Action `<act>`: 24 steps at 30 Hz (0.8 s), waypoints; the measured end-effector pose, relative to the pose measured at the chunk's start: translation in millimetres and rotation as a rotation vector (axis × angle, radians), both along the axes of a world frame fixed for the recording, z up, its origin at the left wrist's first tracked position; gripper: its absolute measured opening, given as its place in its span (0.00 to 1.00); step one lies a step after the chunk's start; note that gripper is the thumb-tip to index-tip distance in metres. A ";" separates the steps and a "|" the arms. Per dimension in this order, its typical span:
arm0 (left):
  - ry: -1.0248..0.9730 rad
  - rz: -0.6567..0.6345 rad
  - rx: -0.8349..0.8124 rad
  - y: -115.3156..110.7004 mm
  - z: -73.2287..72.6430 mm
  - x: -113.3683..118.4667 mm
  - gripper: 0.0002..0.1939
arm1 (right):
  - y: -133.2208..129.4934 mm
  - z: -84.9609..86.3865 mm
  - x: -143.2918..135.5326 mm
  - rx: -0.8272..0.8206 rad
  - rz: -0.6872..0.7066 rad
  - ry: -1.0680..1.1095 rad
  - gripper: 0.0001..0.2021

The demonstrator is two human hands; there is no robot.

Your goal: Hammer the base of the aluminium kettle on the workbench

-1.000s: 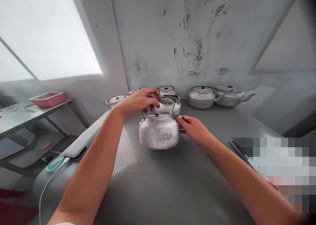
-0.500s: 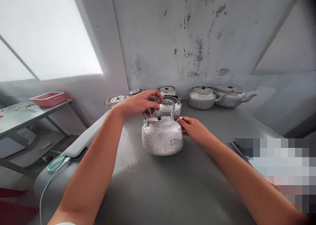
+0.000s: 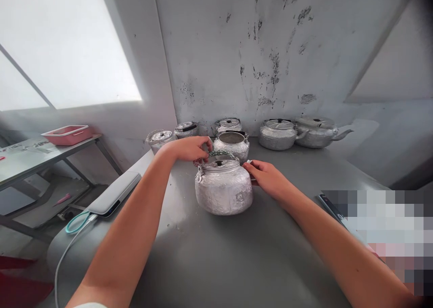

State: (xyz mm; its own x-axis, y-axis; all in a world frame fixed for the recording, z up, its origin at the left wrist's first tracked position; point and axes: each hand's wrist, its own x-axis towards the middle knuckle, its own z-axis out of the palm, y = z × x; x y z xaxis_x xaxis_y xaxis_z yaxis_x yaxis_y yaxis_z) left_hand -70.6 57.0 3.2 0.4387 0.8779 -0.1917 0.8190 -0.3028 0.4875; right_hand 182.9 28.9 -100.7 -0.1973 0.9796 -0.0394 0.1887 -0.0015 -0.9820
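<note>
A dented silver kettle point(image 3: 224, 190) stands upright on the grey table point(image 3: 216, 258), its lid point(image 3: 219, 164) on with a small black knob. The kettle's cord-wrapped handle point(image 3: 221, 154) leans back low over the lid. My left hand point(image 3: 194, 148) is closed with its fingertips on the left part of this handle. At the kettle's right side, my right hand point(image 3: 262, 175) is closed against the body. A bit of something white shows at its fingertips; what it holds is mostly hidden behind the kettle.
Behind stands a lidless kettle point(image 3: 233, 146). Several more kettles line the wall, among them a wide one point(image 3: 277, 134) and one with a long spout point(image 3: 316, 132). A white power bank point(image 3: 115, 193) with a cable lies left, a phone point(image 3: 331, 209) right. A pink basket point(image 3: 67, 135) sits on another table.
My left hand has come down and a little left, and the kettle's handle has dropped from upright to leaning back. My right hand stays at the kettle's side.
</note>
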 end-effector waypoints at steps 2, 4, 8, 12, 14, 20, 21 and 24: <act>0.086 -0.017 0.017 0.6 -0.2 0.8 0.17 | 0.1 -0.1 -0.4 0.014 0.006 0.000 0.15; 0.126 -0.033 0.000 0.2 -0.2 1.4 0.17 | 0.1 -0.1 -0.8 0.035 0.013 -0.005 0.15; 0.141 -0.034 -0.009 -6.0 3.6 2.9 0.23 | -0.4 -0.7 -1.6 0.099 0.018 -0.013 0.11; 0.159 -0.059 0.065 -17.3 12.8 5.8 0.28 | -3.9 1.4 -3.8 0.185 -0.005 -0.016 0.14; 0.151 -0.086 0.055 -21.4 16.2 6.7 0.27 | -7.3 4.3 -5.4 0.222 -0.016 -0.030 0.15; 0.124 -0.106 0.054 -25.5 19.8 5.0 0.26 | -19.2 14.3 -9.9 0.340 -0.093 -0.088 0.18; 0.133 -0.113 0.061 -26.1 20.2 4.8 0.26 | -20.8 15.4 -10.6 0.358 -0.108 -0.097 0.18; 0.144 -0.130 0.076 -27.6 21.2 5.0 0.28 | -24.0 17.2 -12.6 0.401 -0.150 -0.121 0.19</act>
